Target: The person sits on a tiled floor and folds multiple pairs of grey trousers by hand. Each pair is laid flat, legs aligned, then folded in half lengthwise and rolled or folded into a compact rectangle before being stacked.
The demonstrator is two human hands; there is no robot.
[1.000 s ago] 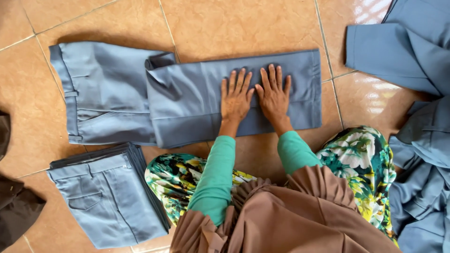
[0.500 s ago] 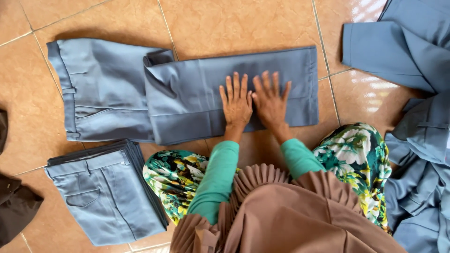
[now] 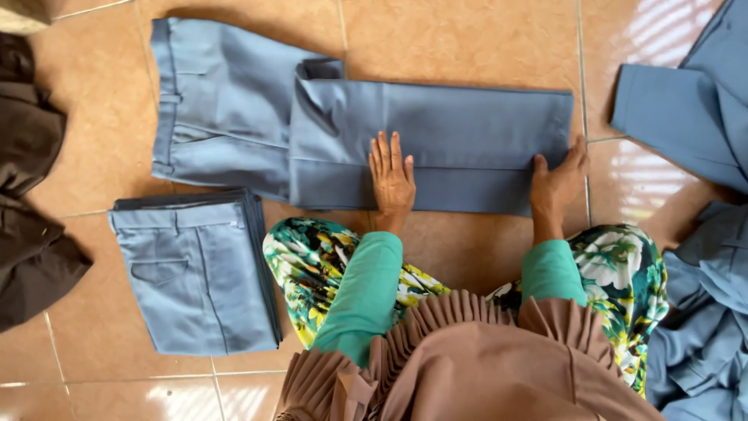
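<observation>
the blue-grey trousers (image 3: 436,140) lie flat on the tiled floor (image 3: 467,31), legs doubled over toward the waist at left, apparently so the fold holds. the cloth looks smooth, with a crisp crease along the near edge. the left hand (image 3: 392,175) rests open, palm down, mid-leg, pinning it. the right hand (image 3: 559,175) lies open at the folded right end. a folded stack (image 3: 195,269) sits near left; loose blue garments (image 3: 693,101) lie right, dark cloth (image 3: 31,195) far left.

floor (image 3: 467,31): tan glazed tiles | centre: grey-blue trousers (image 3: 312,125), legs folded over, flat | lower left: stack of folded trousers (image 3: 195,273) | left edge: dark brown cloth (image 3: 31,195) | right: loose grey-blue garments (image 3: 693,109)
</observation>
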